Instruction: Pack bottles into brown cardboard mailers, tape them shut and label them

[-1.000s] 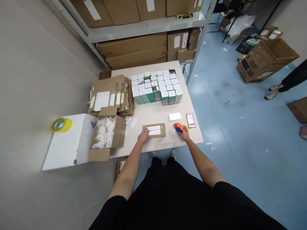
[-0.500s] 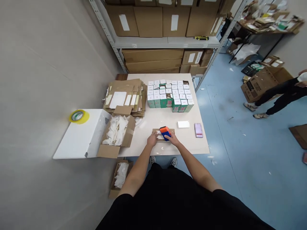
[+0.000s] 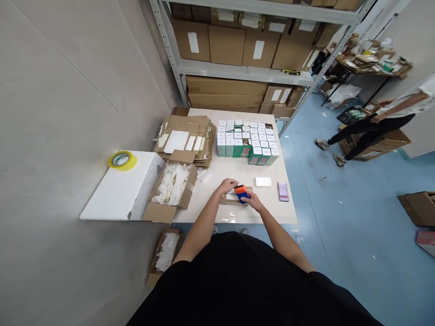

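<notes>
A small flat cardboard parcel (image 3: 228, 198) with a white label lies near the front edge of the pale table (image 3: 268, 213). My left hand (image 3: 227, 184) rests on its far side, fingers curled over the parcel. My right hand (image 3: 252, 200) grips an orange and blue tape dispenser (image 3: 241, 193) and presses it onto the parcel's right end.
Behind stand several green and white product boxes (image 3: 247, 141) and a stack of flattened cartons (image 3: 185, 141). An open carton of white filler (image 3: 172, 184), a white card (image 3: 263, 182), a purple pack (image 3: 282, 190) and a yellow tape roll (image 3: 122, 160) lie around. Another person (image 3: 370, 124) walks at the right.
My right hand lifted the tape dispenser from the table's right side and brought it left onto the parcel. My left hand shifted to the parcel's top. The other person walked further into view.
</notes>
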Motion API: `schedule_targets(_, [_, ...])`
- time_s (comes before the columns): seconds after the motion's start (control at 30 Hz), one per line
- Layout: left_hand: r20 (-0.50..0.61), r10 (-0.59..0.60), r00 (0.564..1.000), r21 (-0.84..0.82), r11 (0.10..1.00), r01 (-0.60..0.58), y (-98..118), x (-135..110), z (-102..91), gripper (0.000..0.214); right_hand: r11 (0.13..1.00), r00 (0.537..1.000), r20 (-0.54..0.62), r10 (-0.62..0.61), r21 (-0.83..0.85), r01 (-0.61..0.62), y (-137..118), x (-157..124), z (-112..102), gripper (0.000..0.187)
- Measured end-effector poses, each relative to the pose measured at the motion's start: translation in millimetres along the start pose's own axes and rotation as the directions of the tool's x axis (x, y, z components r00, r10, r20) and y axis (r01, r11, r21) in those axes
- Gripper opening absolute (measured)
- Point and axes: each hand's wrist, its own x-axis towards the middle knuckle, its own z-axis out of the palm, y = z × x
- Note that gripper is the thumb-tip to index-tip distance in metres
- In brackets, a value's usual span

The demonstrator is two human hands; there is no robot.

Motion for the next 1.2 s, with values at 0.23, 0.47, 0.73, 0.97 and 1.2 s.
schedule_targets(0.23, [0.153,0.023,0.988,-0.102,0.995,-0.007,7.6,-6.2,-14.6,0.036,1.0,1.0,0.02,-0.022,-0.018,0.022,4.2,-2.6,2.1,0.054])
schedule_targets(0.47, [0.167,-0.039,0.985,-0.183,0.981,0.07,13.3,-9.8,-21.6,0.027,0.997,0.996,0.065,-0.06,-0.05,0.063,4.6,-2.7,2.9,0.063])
schedule_targets(0.73, [0.021,-0.072,0.997,-0.317,0.945,0.075,12.3,-15.3,-13.0,0.021,0.973,0.996,-0.066,-0.065,-0.224,0.048,-0.5,-7.3,9.4,0.052])
schedule_targets(0.97, [-0.139,-0.092,0.986,-0.294,0.955,0.047,15.0,-18.7,-1.9,0.014,0.949,0.987,-0.157,-0.044,-0.314,-0.008,-10.2,-6.3,3.4,0.048])
schedule_targets(1.2, [-0.361,-0.105,0.927,-0.247,0.969,0.014,12.6,-28.1,-16.5,0.019,0.902,0.993,-0.11,-0.042,-0.431,-0.009,-29.5,-5.1,-17.7,0.049])
